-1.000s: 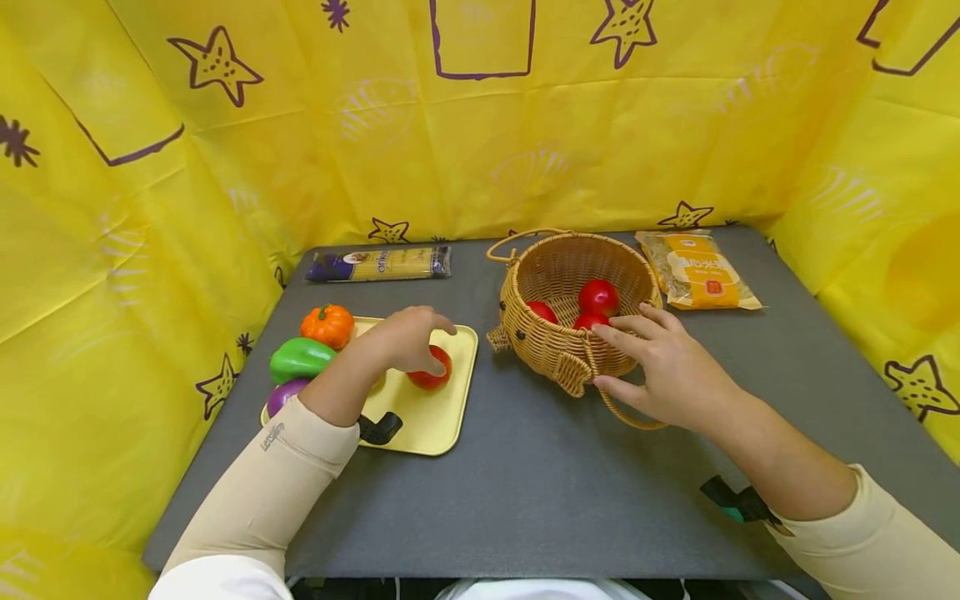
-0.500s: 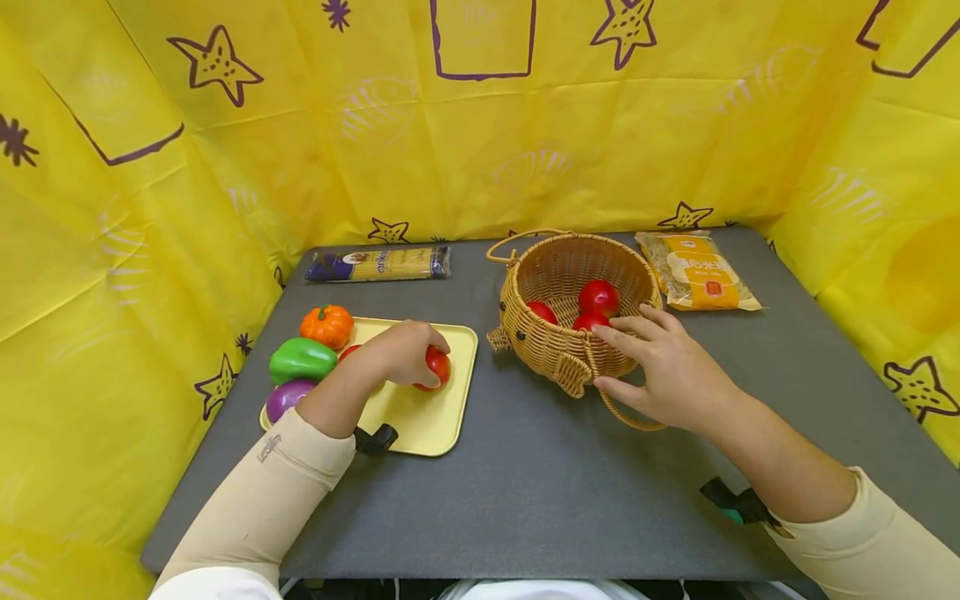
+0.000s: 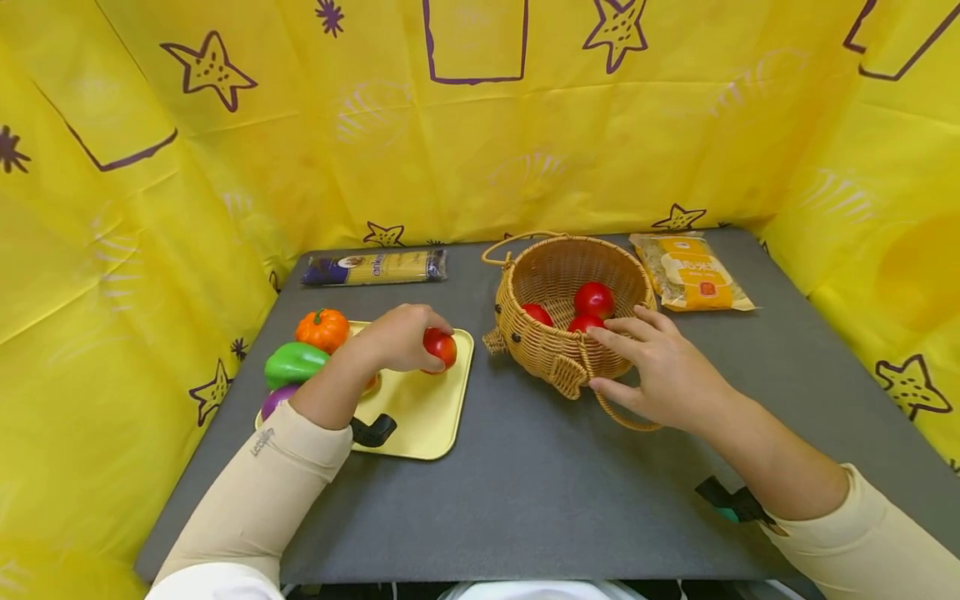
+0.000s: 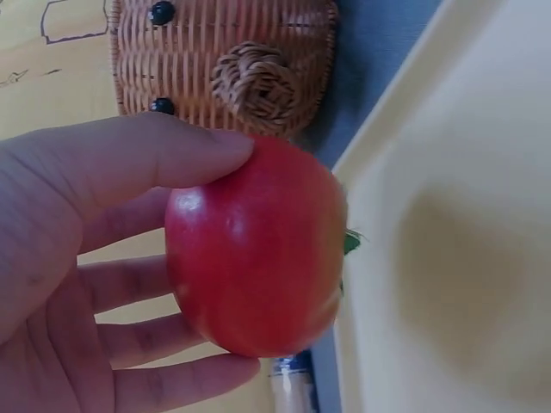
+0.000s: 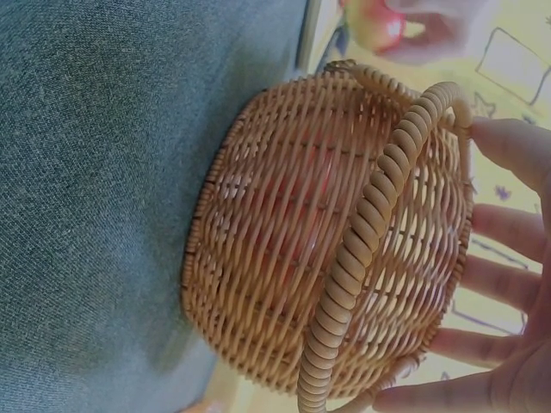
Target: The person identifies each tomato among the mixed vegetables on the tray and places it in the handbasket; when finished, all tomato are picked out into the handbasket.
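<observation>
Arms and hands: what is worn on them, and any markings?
The left hand and right hand are ungloved. The left sleeve and right sleeve are beige, the left with small dark lettering. A black attachment juts out at the left wrist; the right wrist's bears a teal patch.

At your 11 o'clock, the blue-and-yellow packet [image 3: 375,267] bears lettering beginning "ank", the remainder unclear; at your 1 o'clock, the orange-labelled bag [image 3: 693,271] carries Chinese characters, too blurred to read; at 10 o'clock, your left sleeve [image 3: 262,500] shows small, illegible lettering.
</observation>
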Action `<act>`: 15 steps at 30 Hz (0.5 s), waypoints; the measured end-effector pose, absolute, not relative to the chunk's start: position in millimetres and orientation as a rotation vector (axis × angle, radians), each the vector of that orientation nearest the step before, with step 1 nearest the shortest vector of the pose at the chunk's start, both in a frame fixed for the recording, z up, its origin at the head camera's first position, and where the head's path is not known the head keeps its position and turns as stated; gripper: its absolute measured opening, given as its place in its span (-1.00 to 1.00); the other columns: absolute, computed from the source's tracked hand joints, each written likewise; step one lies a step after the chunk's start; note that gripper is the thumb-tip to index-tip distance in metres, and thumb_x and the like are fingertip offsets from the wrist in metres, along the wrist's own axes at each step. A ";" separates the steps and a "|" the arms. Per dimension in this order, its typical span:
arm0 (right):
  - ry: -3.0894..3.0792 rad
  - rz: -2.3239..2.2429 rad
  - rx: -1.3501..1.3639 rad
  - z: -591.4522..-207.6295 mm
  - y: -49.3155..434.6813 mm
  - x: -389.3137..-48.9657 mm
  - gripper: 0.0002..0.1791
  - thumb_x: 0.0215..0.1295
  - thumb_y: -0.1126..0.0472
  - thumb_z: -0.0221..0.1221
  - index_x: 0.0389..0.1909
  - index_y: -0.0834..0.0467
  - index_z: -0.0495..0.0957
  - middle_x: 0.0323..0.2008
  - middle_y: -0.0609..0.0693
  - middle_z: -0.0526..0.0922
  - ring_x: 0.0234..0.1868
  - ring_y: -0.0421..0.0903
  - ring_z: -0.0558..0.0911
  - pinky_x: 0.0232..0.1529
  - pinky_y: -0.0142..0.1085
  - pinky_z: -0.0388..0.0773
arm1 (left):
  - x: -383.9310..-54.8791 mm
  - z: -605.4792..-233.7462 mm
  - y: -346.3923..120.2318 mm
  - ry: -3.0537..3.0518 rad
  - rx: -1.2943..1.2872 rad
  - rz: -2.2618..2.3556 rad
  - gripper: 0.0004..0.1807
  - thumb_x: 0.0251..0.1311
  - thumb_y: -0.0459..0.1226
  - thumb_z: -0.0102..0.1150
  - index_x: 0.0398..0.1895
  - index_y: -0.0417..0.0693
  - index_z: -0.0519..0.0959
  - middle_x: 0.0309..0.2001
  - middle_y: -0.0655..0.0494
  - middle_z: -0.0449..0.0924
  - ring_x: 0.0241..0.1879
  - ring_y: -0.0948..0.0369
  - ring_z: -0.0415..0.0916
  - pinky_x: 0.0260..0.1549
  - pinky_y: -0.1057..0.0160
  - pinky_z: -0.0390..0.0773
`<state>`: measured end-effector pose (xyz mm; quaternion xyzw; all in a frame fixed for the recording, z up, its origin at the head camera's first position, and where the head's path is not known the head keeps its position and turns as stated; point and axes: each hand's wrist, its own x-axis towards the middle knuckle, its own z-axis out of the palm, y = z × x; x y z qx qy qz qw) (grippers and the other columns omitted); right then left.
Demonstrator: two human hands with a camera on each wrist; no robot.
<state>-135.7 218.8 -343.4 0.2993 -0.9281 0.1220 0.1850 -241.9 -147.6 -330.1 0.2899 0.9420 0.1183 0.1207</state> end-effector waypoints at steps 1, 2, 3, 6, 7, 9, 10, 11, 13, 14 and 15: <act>-2.619 0.346 0.842 -343.2 218.9 -135.6 -0.30 0.10 -0.05 0.49 0.26 0.16 0.61 0.11 0.22 0.66 0.20 0.29 0.56 0.40 0.24 0.24 | -242.7 -327.0 -146.4 2.760 0.860 0.356 -0.51 0.00 -0.15 0.53 0.07 0.00 0.72 -0.02 -0.01 0.65 -0.05 0.02 0.53 -0.05 0.10 0.61; -2.623 0.345 0.842 -342.9 219.0 -135.5 -0.30 0.11 -0.05 0.49 0.26 0.16 0.61 0.12 0.22 0.66 0.20 0.29 0.56 0.40 0.24 0.23 | -243.6 -323.9 -145.1 2.770 0.871 0.367 -0.51 0.01 -0.15 0.52 0.08 0.00 0.72 -0.01 0.00 0.65 -0.05 0.02 0.53 -0.06 0.10 0.61; -2.626 0.345 0.841 -342.8 219.0 -135.6 -0.30 0.11 -0.05 0.49 0.26 0.16 0.61 0.12 0.22 0.66 0.20 0.29 0.56 0.41 0.24 0.23 | -244.7 -320.7 -143.7 2.778 0.875 0.380 -0.51 0.02 -0.15 0.51 0.09 0.00 0.71 0.00 0.00 0.64 -0.05 0.02 0.53 -0.06 0.10 0.62; -2.628 0.345 0.841 -342.3 218.9 -135.9 -0.30 0.11 -0.05 0.49 0.26 0.16 0.61 0.12 0.22 0.66 0.20 0.28 0.57 0.41 0.24 0.23 | -248.3 -310.0 -139.1 2.789 0.881 0.401 -0.49 0.06 -0.16 0.48 0.14 0.00 0.69 0.06 -0.01 0.63 -0.02 0.02 0.52 -0.07 0.10 0.63; -2.627 0.344 0.841 -342.4 218.8 -136.1 -0.29 0.10 -0.06 0.49 0.26 0.16 0.61 0.12 0.22 0.66 0.20 0.29 0.57 0.41 0.24 0.23 | -249.9 -306.5 -137.3 2.791 0.890 0.406 -0.49 0.07 -0.16 0.47 0.16 -0.01 0.68 0.07 -0.01 0.62 -0.01 0.02 0.52 -0.07 0.11 0.64; -2.632 0.342 0.839 -342.4 218.6 -136.2 -0.29 0.11 -0.06 0.49 0.26 0.16 0.61 0.12 0.23 0.66 0.20 0.30 0.56 0.41 0.25 0.24 | -252.9 -299.3 -133.0 2.799 0.904 0.409 -0.48 0.09 -0.16 0.45 0.18 -0.01 0.67 0.09 -0.02 0.61 0.00 0.02 0.52 -0.06 0.11 0.64; -2.635 0.341 0.838 -342.5 218.5 -136.1 -0.29 0.11 -0.06 0.49 0.26 0.16 0.61 0.12 0.23 0.66 0.21 0.30 0.56 0.41 0.25 0.23 | -253.8 -295.3 -130.6 2.801 0.919 0.412 -0.47 0.11 -0.16 0.44 0.20 -0.02 0.66 0.11 -0.03 0.60 0.01 0.01 0.51 -0.06 0.10 0.64; -2.637 0.340 0.837 -342.6 218.4 -136.2 -0.29 0.11 -0.07 0.48 0.26 0.15 0.61 0.12 0.23 0.66 0.21 0.31 0.56 0.41 0.25 0.23 | -254.5 -291.5 -127.8 2.807 0.938 0.414 -0.48 0.11 -0.15 0.43 0.20 -0.01 0.66 0.11 -0.04 0.60 0.01 0.01 0.51 -0.05 0.09 0.64; -2.641 0.339 0.834 -342.9 218.6 -136.1 -0.29 0.11 -0.06 0.48 0.27 0.15 0.61 0.13 0.23 0.66 0.22 0.32 0.55 0.41 0.25 0.24 | -255.8 -283.9 -121.1 2.824 0.967 0.428 -0.48 0.12 -0.14 0.43 0.19 -0.01 0.66 0.10 -0.04 0.59 0.01 0.01 0.51 -0.04 0.09 0.64; -2.644 0.340 0.832 -342.9 218.6 -135.8 -0.29 0.12 -0.06 0.48 0.27 0.14 0.61 0.13 0.23 0.66 0.22 0.32 0.55 0.41 0.25 0.24 | -255.9 -280.0 -117.3 2.836 0.973 0.431 -0.48 0.13 -0.13 0.43 0.20 0.00 0.66 0.11 -0.03 0.58 0.02 0.01 0.51 -0.04 0.09 0.64; -2.644 0.340 0.830 -343.3 218.6 -136.0 -0.29 0.11 -0.07 0.48 0.27 0.14 0.61 0.13 0.23 0.66 0.22 0.32 0.55 0.41 0.25 0.24 | -255.8 -276.0 -113.5 2.841 0.983 0.448 -0.47 0.13 -0.13 0.43 0.21 0.00 0.65 0.13 -0.03 0.57 0.04 0.01 0.50 -0.03 0.08 0.64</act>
